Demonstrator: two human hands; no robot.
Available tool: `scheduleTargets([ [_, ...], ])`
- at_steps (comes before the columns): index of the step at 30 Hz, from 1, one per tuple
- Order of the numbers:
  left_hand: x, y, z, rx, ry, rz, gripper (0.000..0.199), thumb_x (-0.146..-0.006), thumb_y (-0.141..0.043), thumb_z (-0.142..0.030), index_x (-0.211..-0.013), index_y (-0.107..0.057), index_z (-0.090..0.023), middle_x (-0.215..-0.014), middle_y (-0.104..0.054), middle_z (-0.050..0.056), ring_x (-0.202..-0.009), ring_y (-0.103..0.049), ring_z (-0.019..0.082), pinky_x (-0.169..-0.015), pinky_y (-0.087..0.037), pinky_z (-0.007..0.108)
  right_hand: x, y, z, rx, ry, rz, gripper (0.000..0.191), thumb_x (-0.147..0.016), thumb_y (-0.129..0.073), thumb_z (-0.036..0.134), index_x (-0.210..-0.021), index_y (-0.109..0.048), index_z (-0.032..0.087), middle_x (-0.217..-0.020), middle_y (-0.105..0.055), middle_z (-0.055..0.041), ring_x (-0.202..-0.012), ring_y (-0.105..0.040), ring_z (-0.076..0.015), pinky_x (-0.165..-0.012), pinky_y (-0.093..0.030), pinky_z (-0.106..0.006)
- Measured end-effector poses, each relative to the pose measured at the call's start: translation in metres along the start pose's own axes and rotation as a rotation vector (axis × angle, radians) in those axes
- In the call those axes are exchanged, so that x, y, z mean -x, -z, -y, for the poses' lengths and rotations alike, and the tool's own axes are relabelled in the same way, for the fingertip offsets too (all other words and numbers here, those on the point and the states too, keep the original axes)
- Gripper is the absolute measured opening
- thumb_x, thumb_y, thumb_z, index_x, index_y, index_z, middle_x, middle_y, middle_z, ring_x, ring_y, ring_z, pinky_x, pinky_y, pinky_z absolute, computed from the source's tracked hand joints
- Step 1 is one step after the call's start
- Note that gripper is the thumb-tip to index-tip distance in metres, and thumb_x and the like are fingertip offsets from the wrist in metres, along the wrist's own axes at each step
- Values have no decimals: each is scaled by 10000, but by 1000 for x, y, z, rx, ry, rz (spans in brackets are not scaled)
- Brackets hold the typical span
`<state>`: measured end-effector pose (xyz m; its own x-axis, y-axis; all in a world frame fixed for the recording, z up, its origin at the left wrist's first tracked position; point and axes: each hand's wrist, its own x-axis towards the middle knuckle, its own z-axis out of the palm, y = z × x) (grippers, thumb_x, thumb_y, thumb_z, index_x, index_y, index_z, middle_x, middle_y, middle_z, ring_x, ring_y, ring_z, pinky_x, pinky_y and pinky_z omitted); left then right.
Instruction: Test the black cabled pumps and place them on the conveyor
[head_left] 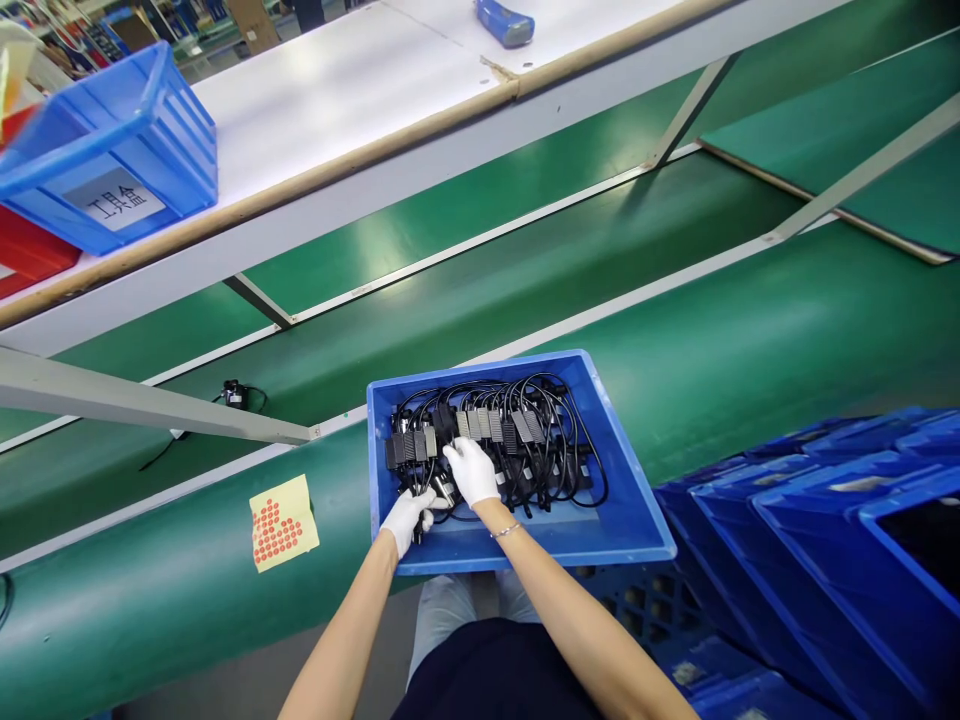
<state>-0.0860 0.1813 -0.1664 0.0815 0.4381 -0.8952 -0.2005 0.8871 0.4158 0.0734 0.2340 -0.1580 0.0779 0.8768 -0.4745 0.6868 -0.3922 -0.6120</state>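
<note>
A blue plastic bin [637, 535] sits on the near green belt, in front of my body. It holds several black cabled adapters [529, 427] with ribbed grey or black blocks, looped cables and plugs. My right hand [474, 472], in a white glove, reaches into the middle of the bin. Its curled fingertips are closed at the lower end of a black block [445, 422]. At the near left corner, my left hand [407, 520], also white-gloved, has its thumb and fingers drawn together around small dark and shiny parts. What exactly it grips is partly hidden.
A yellow sheet with red dot stickers [285, 525] lies on the belt at left. Beyond, a black cabled device [236, 395] rests on the belt. The raised white shelf [337, 110] carries a blue box [112, 150] and a blue tool [505, 22]. Blue bins [810, 540] stand at right.
</note>
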Motion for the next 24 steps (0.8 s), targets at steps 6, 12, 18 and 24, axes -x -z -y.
scheduleTargets([
  [6, 7, 0, 2, 170, -30, 12, 142, -901, -707, -144, -957, -582, -107, -813, -692, 60, -577, -597, 101, -575, -475, 215, 0, 21, 26, 59, 6, 192, 321, -1070, -545, 421, -1079, -663, 123, -892, -652, -46, -819, -631, -165, -822, -524, -338],
  [12, 19, -21, -3, 223, -31, 64, 183, -969, -679, -275, -924, -587, -123, -710, -640, 35, -564, -592, 116, -539, -461, 213, 43, 0, 26, 189, 58, 289, 270, -1086, -528, 324, -1072, -685, 104, -1123, -677, -106, -1053, -654, -204, -984, -524, -419],
  [18, 28, -28, -27, 156, 41, 171, 259, -975, -674, -239, -810, -574, -66, -585, -510, 0, -379, -340, 38, -370, -212, 167, 43, 49, -30, 231, -50, 222, 281, -1085, -532, 355, -1173, -666, 125, -1200, -659, -109, -1122, -639, -215, -1014, -518, -426],
  [24, 35, -32, -41, 272, 90, 205, 206, -1041, -488, -132, -842, -524, -95, -569, -352, -72, -388, -273, 24, -372, -179, 139, 29, 37, -51, 332, -350, 85, 592, -915, -761, 509, -1300, -602, 88, -1318, -587, -168, -1190, -607, -276, -963, -552, -427],
])
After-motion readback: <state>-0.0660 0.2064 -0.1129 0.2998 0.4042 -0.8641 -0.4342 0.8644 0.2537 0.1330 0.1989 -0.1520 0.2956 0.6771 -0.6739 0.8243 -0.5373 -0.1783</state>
